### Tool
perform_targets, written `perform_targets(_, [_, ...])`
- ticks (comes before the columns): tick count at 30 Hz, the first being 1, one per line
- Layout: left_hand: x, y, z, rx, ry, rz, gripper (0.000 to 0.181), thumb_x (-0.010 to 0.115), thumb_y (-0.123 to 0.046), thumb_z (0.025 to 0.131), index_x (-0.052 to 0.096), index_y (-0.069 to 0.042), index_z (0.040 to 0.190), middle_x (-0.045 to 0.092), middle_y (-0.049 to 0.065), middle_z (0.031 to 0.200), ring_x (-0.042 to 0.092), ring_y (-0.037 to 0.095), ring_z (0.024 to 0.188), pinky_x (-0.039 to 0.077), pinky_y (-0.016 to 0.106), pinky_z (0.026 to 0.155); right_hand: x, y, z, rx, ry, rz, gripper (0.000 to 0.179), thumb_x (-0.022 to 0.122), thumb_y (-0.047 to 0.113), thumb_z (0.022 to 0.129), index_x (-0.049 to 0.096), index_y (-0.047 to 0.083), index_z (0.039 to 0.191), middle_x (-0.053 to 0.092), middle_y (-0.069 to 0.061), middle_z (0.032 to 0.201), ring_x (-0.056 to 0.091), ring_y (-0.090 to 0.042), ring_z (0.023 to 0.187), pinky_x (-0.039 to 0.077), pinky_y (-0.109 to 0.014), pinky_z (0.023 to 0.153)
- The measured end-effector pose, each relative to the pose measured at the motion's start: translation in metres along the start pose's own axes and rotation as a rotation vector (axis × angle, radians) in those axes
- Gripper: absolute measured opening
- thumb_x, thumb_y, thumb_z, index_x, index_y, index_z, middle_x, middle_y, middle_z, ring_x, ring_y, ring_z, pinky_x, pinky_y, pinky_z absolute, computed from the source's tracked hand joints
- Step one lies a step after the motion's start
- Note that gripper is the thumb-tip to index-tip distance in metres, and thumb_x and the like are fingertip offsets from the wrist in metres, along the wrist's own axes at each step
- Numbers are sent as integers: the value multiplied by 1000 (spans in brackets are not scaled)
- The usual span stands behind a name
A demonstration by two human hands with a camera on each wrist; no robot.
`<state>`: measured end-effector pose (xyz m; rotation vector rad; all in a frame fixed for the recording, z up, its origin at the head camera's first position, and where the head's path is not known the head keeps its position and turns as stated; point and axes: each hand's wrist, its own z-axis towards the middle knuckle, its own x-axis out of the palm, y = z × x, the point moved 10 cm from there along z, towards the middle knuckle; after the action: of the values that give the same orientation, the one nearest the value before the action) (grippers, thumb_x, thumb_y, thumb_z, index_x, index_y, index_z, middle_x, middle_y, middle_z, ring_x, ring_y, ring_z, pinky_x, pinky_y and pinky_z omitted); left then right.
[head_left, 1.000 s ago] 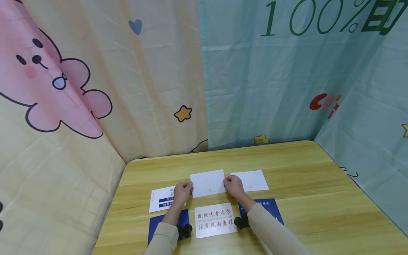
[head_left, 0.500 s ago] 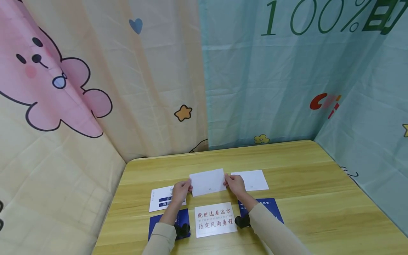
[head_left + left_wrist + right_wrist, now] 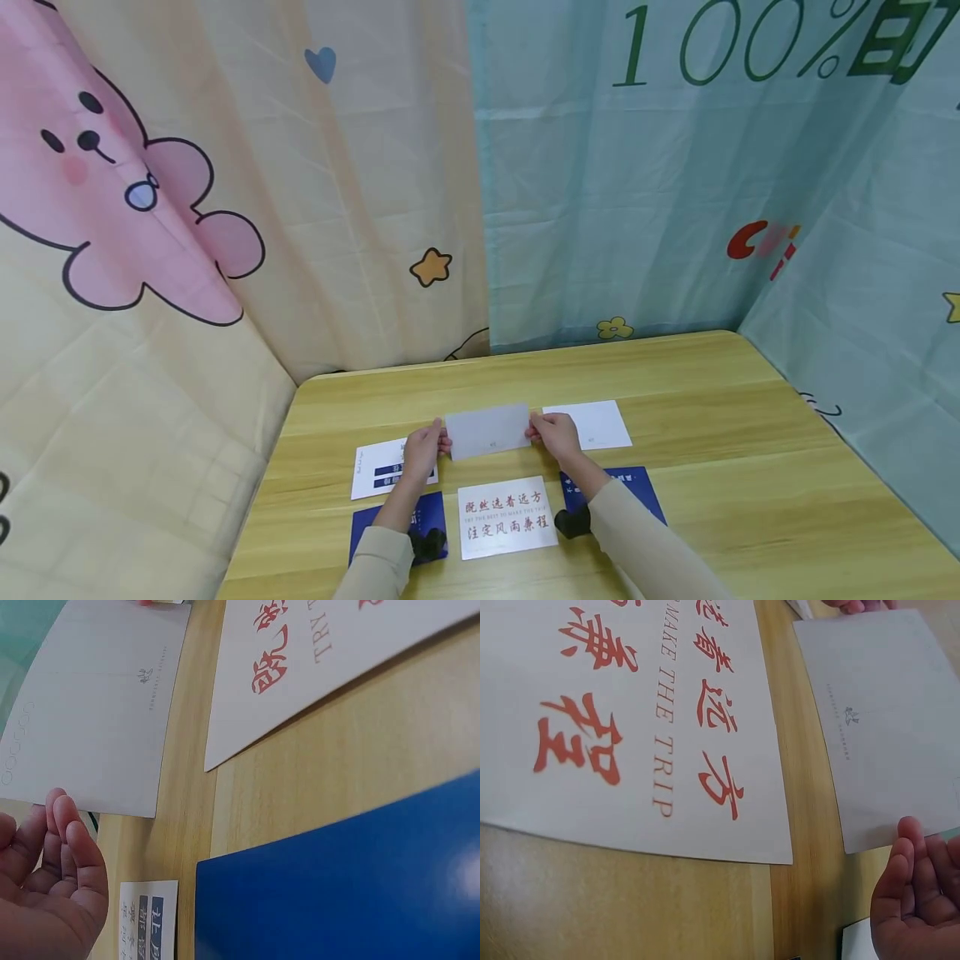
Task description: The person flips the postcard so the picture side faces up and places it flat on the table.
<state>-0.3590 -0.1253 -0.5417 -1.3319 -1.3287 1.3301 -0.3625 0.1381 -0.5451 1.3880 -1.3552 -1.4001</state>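
Observation:
Both hands hold one pale postcard (image 3: pixel 487 433) by its two short sides. The left hand (image 3: pixel 424 448) pinches its left edge between thumb and fingers, and the right hand (image 3: pixel 557 435) pinches the right edge. Faint small print and a row of circles mark the side of the postcard (image 3: pixel 94 705) seen in the left wrist view. In the right wrist view the postcard (image 3: pixel 889 727) stands tilted above the wood. Nearer the person lies a white card with red characters (image 3: pixel 507 518). A white card with dark blue bars (image 3: pixel 371 467) lies partly behind the left hand.
A dark blue card (image 3: pixel 363 529) lies under the left forearm, and another blue card (image 3: pixel 639 493) under the right. One more white card (image 3: pixel 600 425) rests behind the right hand. Printed curtains (image 3: pixel 397 167) enclose the back and sides of the wooden table (image 3: pixel 750 500).
The postcard has tipped in the hands and now looks greyer and shorter from the head. The left hand has turned slightly with it. The cards on the table have stayed put.

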Motion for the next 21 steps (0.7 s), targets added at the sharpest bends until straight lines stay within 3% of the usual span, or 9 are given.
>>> perform_targets(5, [-3,-4,-4,33,-7,1,41,47,-27,96,64,8,82,61,5,67,59,12,60,49,25,58,-1,0,-3,8,-2,24,26,55,14,91,66,-8,82,65,-9,69,61,-19,64,51,-29,62])
perform_targets(21, [-4,-5,-7,24,10,-2,38,48,-22,95,64,8,79,62,8,66,61,17,60,51,31,60,-1,6,-9,-24,7,-14,26,54,10,90,66,-9,75,64,-11,66,65,-26,67,53,-33,64])
